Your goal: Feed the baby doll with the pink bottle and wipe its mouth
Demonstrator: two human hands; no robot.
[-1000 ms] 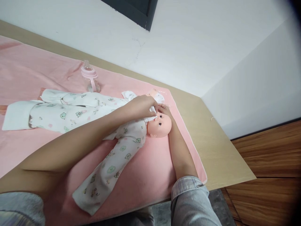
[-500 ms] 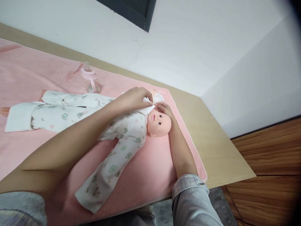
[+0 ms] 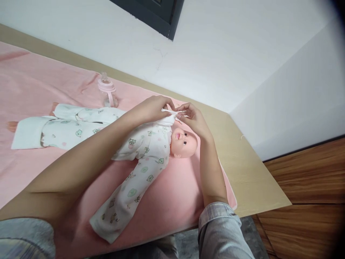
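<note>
A baby doll (image 3: 185,144) lies on its back on the pink blanket (image 3: 167,194), head to the right and bare feet to the left. It wears a white printed baby outfit (image 3: 151,144), one long sleeve stretched toward me. My left hand (image 3: 156,108) reaches across the doll's chest and pinches the white cloth near the neck. From beyond the head, my right hand (image 3: 192,117) grips the same edge of cloth, which is pulled up between both hands. The doll's far arm is mostly hidden behind my hands.
A baby bottle (image 3: 107,90) with a pale pink collar and handle stands on the blanket behind the doll's legs. The wooden tabletop (image 3: 250,180) shows at the right and along the white wall (image 3: 205,64). Brown wood panels (image 3: 309,180) are beyond the table's right edge.
My right hand has risen from beside the doll's head and taken hold of the cloth. The cloth at the neck is now lifted and stretched between my hands.
</note>
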